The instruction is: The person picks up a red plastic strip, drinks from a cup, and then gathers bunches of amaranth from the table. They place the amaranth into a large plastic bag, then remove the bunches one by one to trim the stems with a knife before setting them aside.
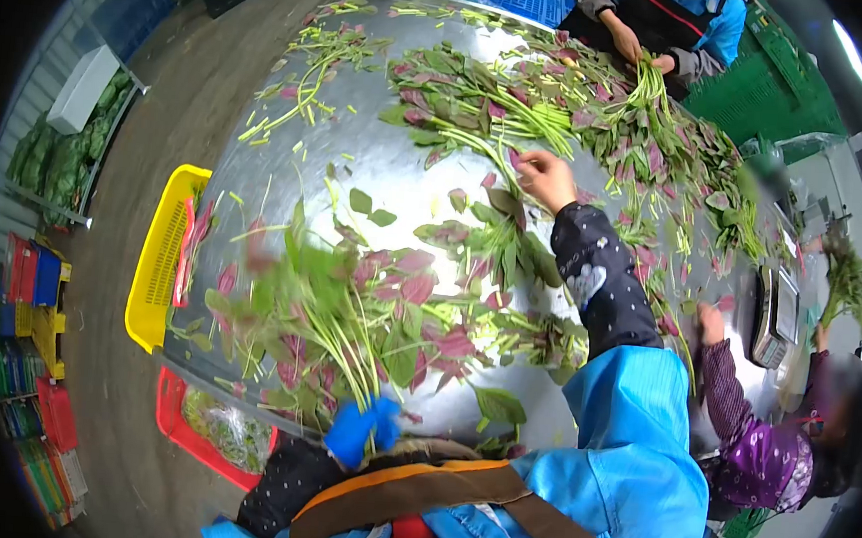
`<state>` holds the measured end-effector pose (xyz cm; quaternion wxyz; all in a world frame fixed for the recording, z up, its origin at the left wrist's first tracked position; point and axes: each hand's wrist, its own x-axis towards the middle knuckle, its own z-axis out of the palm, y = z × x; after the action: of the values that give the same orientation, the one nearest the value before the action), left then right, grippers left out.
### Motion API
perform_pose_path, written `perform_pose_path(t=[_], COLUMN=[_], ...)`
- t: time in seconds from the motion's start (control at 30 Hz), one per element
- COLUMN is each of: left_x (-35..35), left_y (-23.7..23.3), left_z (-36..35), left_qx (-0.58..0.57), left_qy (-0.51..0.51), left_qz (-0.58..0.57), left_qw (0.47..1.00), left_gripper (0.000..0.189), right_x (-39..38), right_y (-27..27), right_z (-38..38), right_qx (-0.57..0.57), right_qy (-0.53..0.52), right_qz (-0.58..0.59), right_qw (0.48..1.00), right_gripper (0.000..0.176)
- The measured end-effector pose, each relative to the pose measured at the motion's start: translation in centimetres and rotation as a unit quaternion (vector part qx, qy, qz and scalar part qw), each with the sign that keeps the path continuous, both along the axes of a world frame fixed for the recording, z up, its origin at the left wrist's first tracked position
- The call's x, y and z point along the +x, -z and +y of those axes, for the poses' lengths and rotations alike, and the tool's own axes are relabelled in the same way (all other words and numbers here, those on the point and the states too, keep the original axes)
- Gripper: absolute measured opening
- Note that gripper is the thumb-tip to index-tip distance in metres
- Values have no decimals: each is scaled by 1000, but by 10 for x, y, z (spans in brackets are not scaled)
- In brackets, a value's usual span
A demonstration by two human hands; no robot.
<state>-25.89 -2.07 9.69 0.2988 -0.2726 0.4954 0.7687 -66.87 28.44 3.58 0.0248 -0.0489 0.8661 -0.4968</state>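
My left hand (364, 430), in a blue glove, is closed around the stems of a bunch of amaranth greens (323, 306) at the table's near edge. The tops of that bunch are smeared by motion. Farther out, my bare right hand (547, 181) reaches over the metal table (359, 149) with its fingers pinched at a purple-green amaranth stem (506, 164). Loose green and purple leaves and stems lie below and between both hands. Just beyond my right hand rests a pile of amaranth (463, 91) with its pale stems pointing right.
Across the table a person (657, 35) holds a bunch of greens; another person in purple (768, 453) works at the right near a scale (776, 318). A yellow crate (156, 270) and a red crate (168, 421) stand along the left edge. Green crates (773, 88) are stacked behind.
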Motion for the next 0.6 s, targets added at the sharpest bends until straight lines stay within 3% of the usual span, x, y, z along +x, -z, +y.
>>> perform_pose_path(t=[0.03, 0.07, 0.13, 0.23, 0.37, 0.47, 0.5, 0.6], left_x=[14, 5, 0, -2, -11, -13, -12, -11], left_y=[25, 19, 15, 26, 34, 57, 63, 69], left_z=[-4, -5, -14, -14, -13, -12, -14, -15], left_qx=[56, 27, 121, 73, 17, 36, 58, 82], left_qy=[26, 53, -22, 10, 18, -10, -15, -46], left_qz=[-26, -84, -87, -75, -128, -118, -129, -128], left_qw=[998, 995, 989, 994, 991, 992, 990, 987], left_gripper=[22, 21, 24, 28, 30, 30, 31, 31], right_x=[-5, -27, -59, -85, -120, -136, -136, -129], right_y=[-25, -18, -3, -7, -4, -2, -2, 11], right_z=[6, 22, 46, 40, 23, 18, 18, 22], right_qx=[194, 220, 356, 470, 485, 516, 498, 463], right_qy=[56, 64, 47, 3, 0, -18, -37, -167], right_qz=[104, 94, 172, 154, 219, 257, 279, 303], right_qw=[974, 969, 917, 869, 847, 817, 820, 816], right_gripper=[27, 34, 47, 61, 70, 62, 51, 43])
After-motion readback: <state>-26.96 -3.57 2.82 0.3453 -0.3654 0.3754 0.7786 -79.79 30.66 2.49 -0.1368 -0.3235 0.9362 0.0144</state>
